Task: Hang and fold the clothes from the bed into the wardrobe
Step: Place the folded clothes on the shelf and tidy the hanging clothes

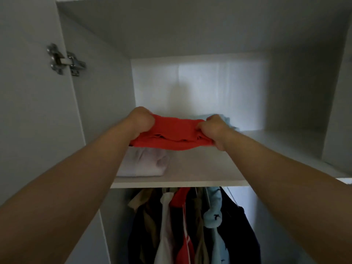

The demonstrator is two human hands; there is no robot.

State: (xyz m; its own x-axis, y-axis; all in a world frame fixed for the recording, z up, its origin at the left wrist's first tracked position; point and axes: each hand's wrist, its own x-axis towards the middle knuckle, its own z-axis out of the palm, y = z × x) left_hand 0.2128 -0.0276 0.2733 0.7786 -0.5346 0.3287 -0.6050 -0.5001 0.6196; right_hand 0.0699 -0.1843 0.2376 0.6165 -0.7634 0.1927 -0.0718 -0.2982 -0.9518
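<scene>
Over the wardrobe shelf, left hand and right hand pinch a folded red garment by its ends, not yet set down; two folded pieces already lie there, others hang below.

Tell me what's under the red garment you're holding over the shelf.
Under its left end lies a folded white garment on the shelf, with bare shelf under the rest. The red garment covers the white one's far edge.
</scene>
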